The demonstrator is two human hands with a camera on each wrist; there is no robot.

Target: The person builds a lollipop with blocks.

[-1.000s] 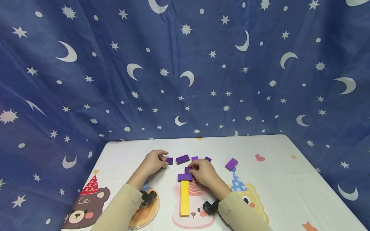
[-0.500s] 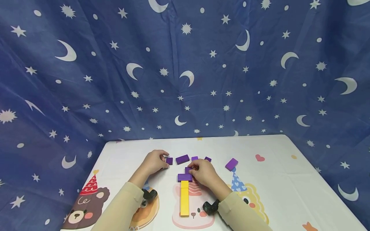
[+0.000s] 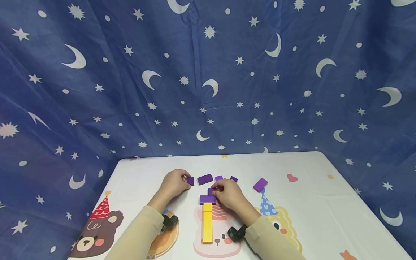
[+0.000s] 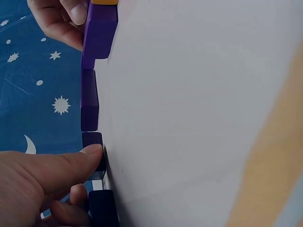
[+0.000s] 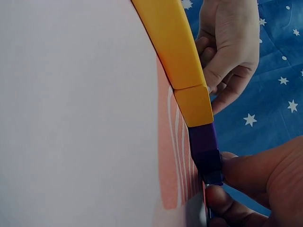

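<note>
My left hand pinches a small dark purple block at the left end of a loose row, its thumb on the block in the left wrist view. Below that thumb sits another dark block. My right hand pinches a small purple block by its right side. That block stands against the far side of a purple rectangular block. Toward me, a short yellow block and a long yellow block continue the line.
Beyond the hands lie a purple rectangular block and two small purple blocks, one lighter and one darker. Farther right rests another purple block. A white cartoon-printed cloth covers the table before a blue star curtain.
My left hand has shifted slightly right, and its fingers have closed in on the small dark purple block. The right hand stays in place on its block.
</note>
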